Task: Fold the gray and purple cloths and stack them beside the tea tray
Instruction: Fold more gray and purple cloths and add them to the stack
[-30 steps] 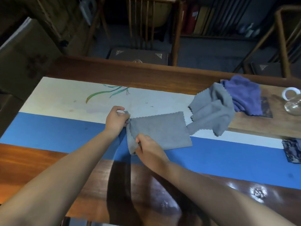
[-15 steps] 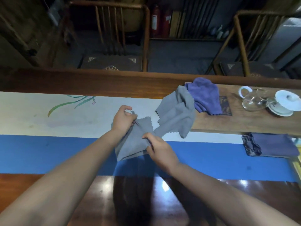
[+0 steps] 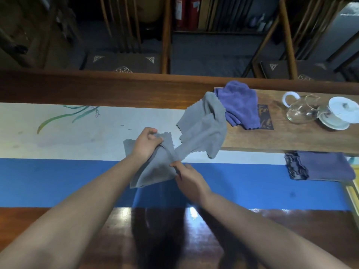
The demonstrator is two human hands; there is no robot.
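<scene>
Wooden tea table (image 3: 116, 94), gray cloth (image 3: 155, 169) in both hands' grip, no legible writing.

Both forearms reaching forward; left hand (image 3: 146, 142) grip curled, right hand (image 3: 189, 178) grip pinching

Part of the gray cloth (image 3: 155, 169) behind the hands, tea tray (image 3: 291, 138) cut off at right edge

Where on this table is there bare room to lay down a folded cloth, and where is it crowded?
Free: the white-and-blue table runner left of the left hand, and its blue band between the right hand and the folded dark purple cloth. Crowded: the wooden tea tray, carrying the crumpled purple cloth, part of the gray cloth, glass pitcher and white lidded cup.
</scene>
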